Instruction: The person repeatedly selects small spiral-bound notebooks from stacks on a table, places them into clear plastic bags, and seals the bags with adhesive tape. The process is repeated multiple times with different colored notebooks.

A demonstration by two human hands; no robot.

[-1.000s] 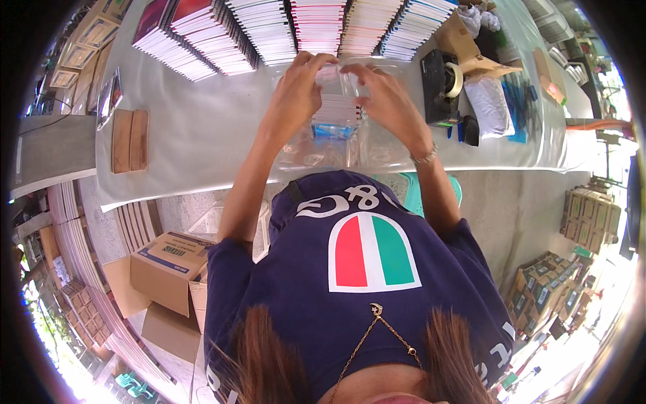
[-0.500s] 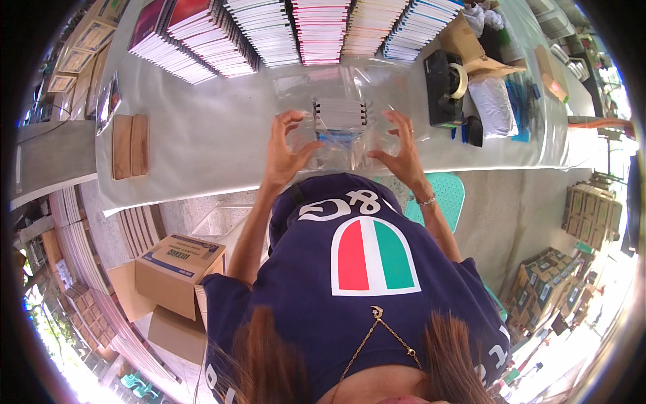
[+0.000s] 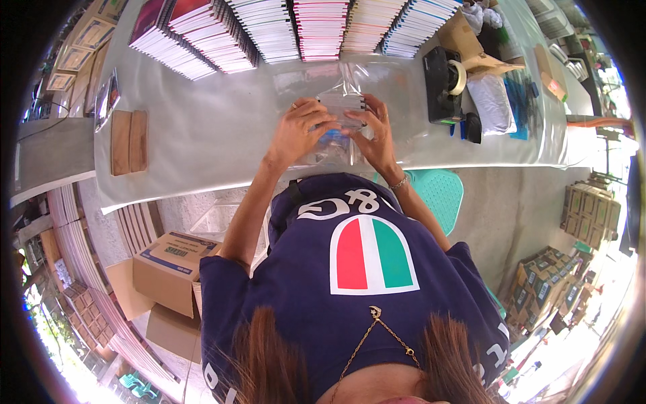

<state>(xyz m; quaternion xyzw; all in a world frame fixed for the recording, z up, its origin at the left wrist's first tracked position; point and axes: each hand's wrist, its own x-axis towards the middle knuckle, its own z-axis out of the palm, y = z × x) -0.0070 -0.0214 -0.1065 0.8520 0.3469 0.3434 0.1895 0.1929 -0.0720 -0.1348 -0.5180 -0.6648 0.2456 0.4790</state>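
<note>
Near the upper centre of the frame, a small white-paged stack with black binding [image 3: 343,102] lies under shiny clear plastic film [image 3: 349,82] on a grey-covered counter [image 3: 202,128]. The bare left hand [image 3: 299,128] and bare right hand [image 3: 375,137] bend their fingers over it from either side; whether either grip is closed on the film, I cannot tell. White-paged rows of bound books [image 3: 319,30] line the top edge, and a black tape dispenser [image 3: 437,91] stands at upper right
</note>
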